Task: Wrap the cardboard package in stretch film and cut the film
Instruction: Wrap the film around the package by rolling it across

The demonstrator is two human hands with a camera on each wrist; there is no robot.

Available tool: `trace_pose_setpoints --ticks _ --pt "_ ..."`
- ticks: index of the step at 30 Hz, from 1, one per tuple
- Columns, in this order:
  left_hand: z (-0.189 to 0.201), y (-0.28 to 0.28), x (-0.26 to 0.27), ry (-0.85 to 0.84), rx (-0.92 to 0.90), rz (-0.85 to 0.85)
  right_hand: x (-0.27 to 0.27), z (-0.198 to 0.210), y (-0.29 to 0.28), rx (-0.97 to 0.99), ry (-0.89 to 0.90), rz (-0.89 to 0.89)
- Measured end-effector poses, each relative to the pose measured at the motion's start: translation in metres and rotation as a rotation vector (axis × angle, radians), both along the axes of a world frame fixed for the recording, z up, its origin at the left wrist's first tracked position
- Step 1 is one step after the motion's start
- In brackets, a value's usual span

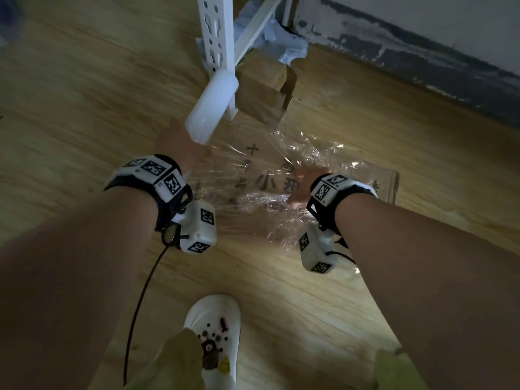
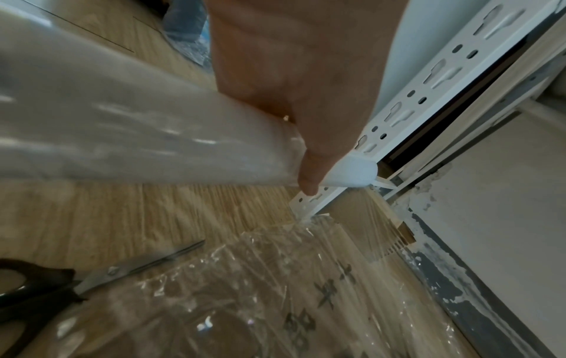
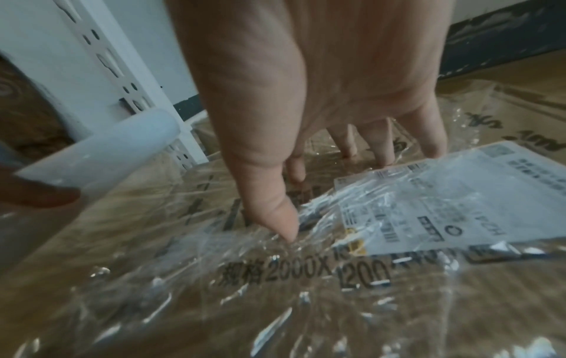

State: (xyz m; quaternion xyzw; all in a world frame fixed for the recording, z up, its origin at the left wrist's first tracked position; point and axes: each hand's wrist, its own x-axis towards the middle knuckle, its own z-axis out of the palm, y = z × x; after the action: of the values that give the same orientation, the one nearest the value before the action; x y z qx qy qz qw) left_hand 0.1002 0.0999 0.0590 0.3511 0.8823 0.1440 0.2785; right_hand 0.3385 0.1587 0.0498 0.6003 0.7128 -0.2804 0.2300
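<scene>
- Step in hand: wrapping, film being paid out over the top face; cut not yet done by the look of it.
- Flat brown cardboard package with black print (image 1: 284, 175) lies on the pale wood-grain floor (image 1: 84, 108), far end against the foot of a white slotted metal rack upright (image 1: 215, 38).
- Left hand (image 1: 180, 147) is curled round the end of the white roll of clear stretch film (image 1: 211, 105), roll held up over the package's far-left part; a sheet of film (image 2: 361, 237) runs from it down onto the box.
- Right hand (image 3: 306, 101) is spread, fingertips (image 3: 289, 232) pressing the crinkled film flat on the top face just beside the white shipping label (image 3: 459, 193); not clasping anything.
- Next move, my read: keep the right hand pinning, pull the roll on to tension the film, then reach for the cutter.
- Black-handled steel scissors (image 2: 92, 278) lie beside the package in the left wrist view; the head view doesn't show them.
- Hard to tell: how many layers are on, whether film goes under the box. Left fingers mostly hidden behind the roll. Wrist views blurred; print only partly legible.
</scene>
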Motion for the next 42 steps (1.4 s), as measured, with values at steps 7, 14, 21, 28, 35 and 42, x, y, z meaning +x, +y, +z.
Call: trace_pose_setpoints --ticks 7,14,21,28,35,42 --pt "-0.001 0.002 -0.003 0.015 0.019 -0.010 -0.008 0.009 0.004 0.018 -0.031 -0.013" --pt "-0.002 -0.003 -0.001 0.030 0.049 -0.018 -0.005 0.007 0.002 0.199 0.116 -0.119" --pt "-0.009 -0.001 -0.006 0.027 0.035 -0.004 -0.036 0.007 0.020 0.143 0.197 0.063" --pt "-0.020 0.005 -0.018 -0.002 0.015 -0.003 -0.054 -0.018 0.037 0.144 0.044 0.173" --pt "-0.032 0.011 -0.023 0.015 -0.040 -0.029 -0.062 -0.011 0.058 0.023 -0.059 0.173" --pt "-0.040 0.013 -0.026 -0.020 -0.022 -0.009 -0.061 -0.007 0.074 -0.049 -0.058 0.193"
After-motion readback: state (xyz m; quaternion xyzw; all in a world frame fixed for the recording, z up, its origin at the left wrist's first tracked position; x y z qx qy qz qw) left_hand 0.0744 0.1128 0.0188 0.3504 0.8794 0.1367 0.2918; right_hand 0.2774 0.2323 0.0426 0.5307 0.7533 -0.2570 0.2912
